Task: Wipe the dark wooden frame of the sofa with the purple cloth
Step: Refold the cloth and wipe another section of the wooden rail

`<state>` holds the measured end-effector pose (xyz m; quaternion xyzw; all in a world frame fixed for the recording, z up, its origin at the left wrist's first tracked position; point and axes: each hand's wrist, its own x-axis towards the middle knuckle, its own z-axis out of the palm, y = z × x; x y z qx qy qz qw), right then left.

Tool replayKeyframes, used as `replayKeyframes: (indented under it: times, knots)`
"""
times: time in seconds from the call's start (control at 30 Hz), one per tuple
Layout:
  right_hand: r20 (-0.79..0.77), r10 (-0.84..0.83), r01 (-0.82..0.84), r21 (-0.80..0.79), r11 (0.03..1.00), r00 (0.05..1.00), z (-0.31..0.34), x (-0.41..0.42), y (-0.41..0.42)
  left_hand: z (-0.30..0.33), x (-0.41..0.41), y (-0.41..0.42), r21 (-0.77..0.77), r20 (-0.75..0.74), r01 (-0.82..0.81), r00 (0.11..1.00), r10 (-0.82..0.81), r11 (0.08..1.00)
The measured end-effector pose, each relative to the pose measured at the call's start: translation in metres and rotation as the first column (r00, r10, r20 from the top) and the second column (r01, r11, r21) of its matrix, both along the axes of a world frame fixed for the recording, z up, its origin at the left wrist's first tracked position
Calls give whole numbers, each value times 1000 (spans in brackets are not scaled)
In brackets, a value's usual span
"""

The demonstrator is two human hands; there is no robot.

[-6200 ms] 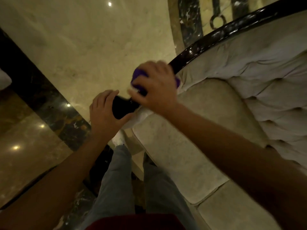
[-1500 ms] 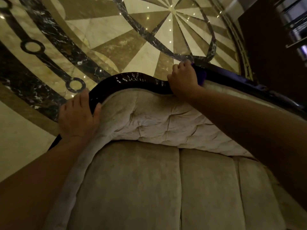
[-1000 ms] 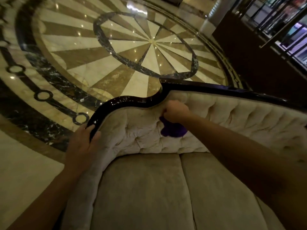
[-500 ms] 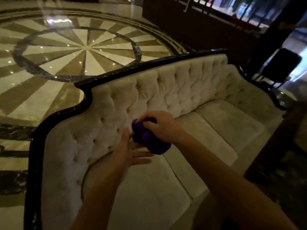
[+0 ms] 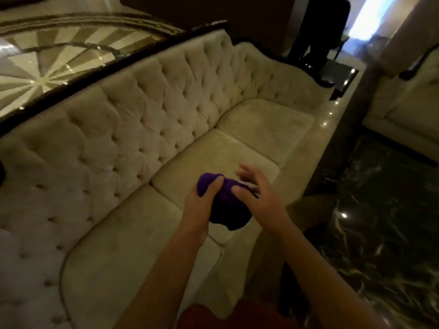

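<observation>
Both hands' grip: L hand [image 5: 202, 205], R hand [image 5: 259, 198] on purple cloth [image 5: 228, 205], over sofa [image 5: 213, 153].

Both hands are off the dark frame [image 5: 78, 85] now, out over the seat cushions [image 5: 213, 153]. The purple cloth [image 5: 228, 205] passes into the left hand [image 5: 202, 205]; the right hand [image 5: 259, 193] loosens, fingers spread.

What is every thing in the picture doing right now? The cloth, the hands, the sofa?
purple cloth: bunched up, held above the seat.
left hand: gripping the cloth.
right hand: fingers spread, touching the cloth.
dark wooden frame: not touched by cloth or hands.
sofa: nothing lying on its cushions.
</observation>
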<state>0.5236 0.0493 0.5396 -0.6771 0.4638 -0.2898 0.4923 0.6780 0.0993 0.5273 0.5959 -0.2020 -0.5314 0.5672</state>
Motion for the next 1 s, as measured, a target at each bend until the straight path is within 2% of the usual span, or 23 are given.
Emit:
replayKeyframes:
  times: [0.07, 0.1, 0.2, 0.27, 0.33, 0.43, 0.57, 0.7, 0.8, 0.87, 0.93, 1.0]
  knots:
    - [49, -167, 156, 175, 972, 985, -9, -53, -19, 4, -38, -19, -25, -7, 30, 1000, -31, 999]
    - [80, -207, 176, 288, 941, 975, -13, -74, -27, 4, -54, -30, -46, -3, 57, 998, -57, 997]
    - [206, -249, 109, 525, 844, 946, -27, -119, -38, 8, -87, -57, -114, 11, 183, 983, -183, 976]
    - [320, -301, 55, 598, 800, 898, -35, -142, -41, 6, -110, -77, -120, 48, 263, 965, -259, 957]
    - [368, -371, 87, 601, 795, 853, -42, -158, -48, 3, -132, -97, -109, 87, 332, 942, -323, 937]
    - [341, -464, 219, 560, 799, 818, -45, -178, -71, -6, -161, -132, -101, 170, 397, 910, -377, 912]
    - [317, -550, 338, 529, 779, 772, -49, -214, -127, -21, -181, -193, -74, 182, 495, 860, -476, 866]
    - [252, -604, 436, 493, 753, 756, -48, -245, -207, -42, -185, -270, -13, 71, 623, 780, -621, 782]
    - [144, -557, 470, 390, 792, 818, -37, -259, -263, -52, -192, -326, 21, -72, 644, 764, -641, 765]
    - [83, -509, 460, 322, 827, 857, -30, -267, -295, -50, -201, -361, 52, -89, 668, 743, -663, 742]
    - [56, -491, 458, 283, 843, 869, -22, -278, -323, -45, -211, -398, 101, 31, 705, 703, -710, 702]
    - [13, -477, 458, 253, 852, 879, -16, -293, -353, -39, -220, -435, 165, 286, 714, 625, -726, 680]
